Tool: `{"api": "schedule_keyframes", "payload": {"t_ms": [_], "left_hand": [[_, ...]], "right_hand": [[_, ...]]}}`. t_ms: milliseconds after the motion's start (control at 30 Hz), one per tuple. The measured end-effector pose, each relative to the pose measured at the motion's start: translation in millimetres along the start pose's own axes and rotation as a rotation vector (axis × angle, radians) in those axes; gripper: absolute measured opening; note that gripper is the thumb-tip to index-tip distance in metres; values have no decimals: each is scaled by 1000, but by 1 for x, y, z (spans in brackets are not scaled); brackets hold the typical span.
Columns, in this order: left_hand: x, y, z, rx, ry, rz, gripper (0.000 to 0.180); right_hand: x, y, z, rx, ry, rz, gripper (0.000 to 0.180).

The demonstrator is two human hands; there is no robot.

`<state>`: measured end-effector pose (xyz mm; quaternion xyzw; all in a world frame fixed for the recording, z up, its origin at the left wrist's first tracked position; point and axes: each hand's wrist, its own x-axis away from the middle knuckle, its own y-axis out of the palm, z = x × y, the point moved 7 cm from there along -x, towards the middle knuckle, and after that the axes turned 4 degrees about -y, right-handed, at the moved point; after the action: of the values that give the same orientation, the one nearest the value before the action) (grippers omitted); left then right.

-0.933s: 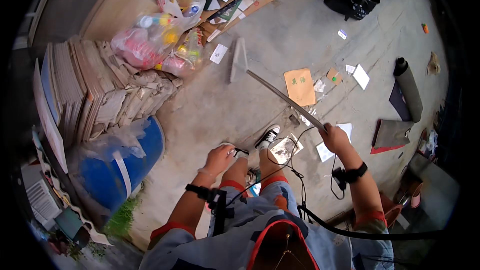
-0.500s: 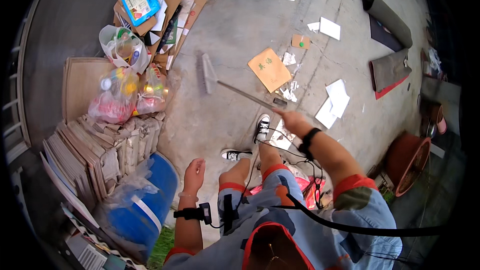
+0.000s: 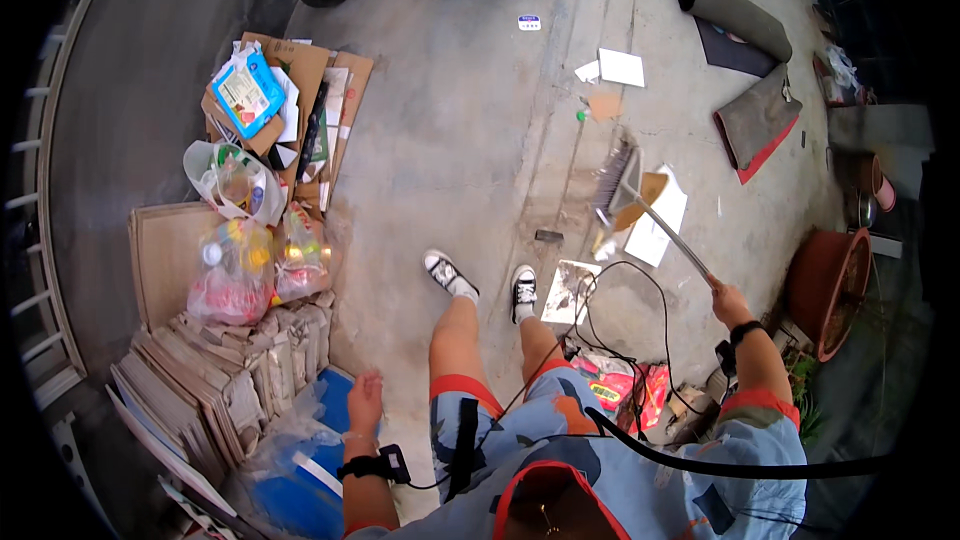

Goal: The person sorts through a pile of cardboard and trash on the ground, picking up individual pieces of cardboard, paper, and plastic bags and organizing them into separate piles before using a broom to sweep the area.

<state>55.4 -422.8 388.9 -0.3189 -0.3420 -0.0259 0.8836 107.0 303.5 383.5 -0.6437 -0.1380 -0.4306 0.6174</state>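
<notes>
A big pile of flat cardboard [image 3: 195,375] stands far to the left of the broom [image 3: 680,244]. A big red-brown pot [image 3: 820,285] sits to the right of the broom. The long broom slants out from the right hand [image 3: 730,305], and it is well apart from the left hand [image 3: 365,400]. A white sheet [image 3: 652,243] lies under the broom's handle, and a brown paper [image 3: 651,188] is right by its head. The right hand is wrapped around the broom's near end. The left hand, off to the broom's left, is blurry, so I cannot tell how open it is. A small dark block [image 3: 549,236] lies left of the broom's head.
</notes>
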Motion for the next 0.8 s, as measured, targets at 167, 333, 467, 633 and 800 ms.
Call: {"api": "schedule_keyframes", "payload": {"t_ms": [167, 333, 467, 633, 800], "left_hand": [[-13, 3, -54, 123, -148, -39, 16], [-56, -2, -68, 180, -211, -193, 16], [-102, -31, -19, 302, -270, -182, 16], [-158, -94, 48, 202, -153, -211, 16], [-203, -129, 83, 205, -276, -199, 14]], "right_hand": [[45, -47, -65, -156, 6, -3, 39], [11, -66, -236, -389, -296, 21, 42], [-55, -119, -392, -263, -420, -45, 44], [-159, -148, -461, -145, -456, 29, 44], [-162, -166, -327, -290, -225, 83, 37]]}}
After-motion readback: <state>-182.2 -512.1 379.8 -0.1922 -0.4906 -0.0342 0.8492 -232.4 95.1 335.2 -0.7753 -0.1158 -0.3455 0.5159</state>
